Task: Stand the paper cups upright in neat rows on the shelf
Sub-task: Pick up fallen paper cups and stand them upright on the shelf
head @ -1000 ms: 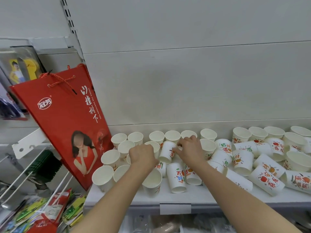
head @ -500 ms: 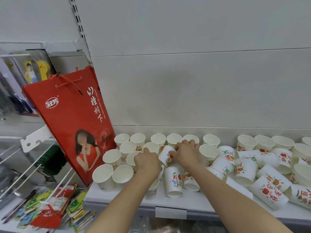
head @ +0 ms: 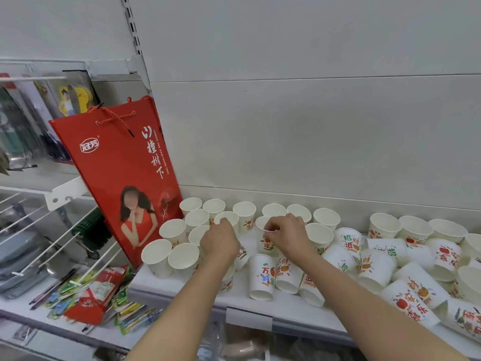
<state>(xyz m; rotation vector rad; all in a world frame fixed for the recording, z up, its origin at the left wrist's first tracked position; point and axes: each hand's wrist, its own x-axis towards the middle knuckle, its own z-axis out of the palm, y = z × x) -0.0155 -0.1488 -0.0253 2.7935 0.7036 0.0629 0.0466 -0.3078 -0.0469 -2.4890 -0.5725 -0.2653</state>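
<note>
Cups (head: pixel 263 277) crowd the shelf (head: pixel 286 306), some toppled. My right hand (head: pixel 289 237) pinches one upright cup's (head: pixel 265 244) rim. My left hand (head: pixel 220 242) curls over another; its grip is hidden.

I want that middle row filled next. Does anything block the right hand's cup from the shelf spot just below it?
Nothing visible does. The right hand pinches the rim of an upright cup; the shelf under it is hidden by the hand and the tipped cups in front.

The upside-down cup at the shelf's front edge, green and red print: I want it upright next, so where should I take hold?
Grip the upside-down cup round its side wall, coming from the front. Its closed base faces up, so there is no rim to pinch, and cups crowd its right and back.
</note>
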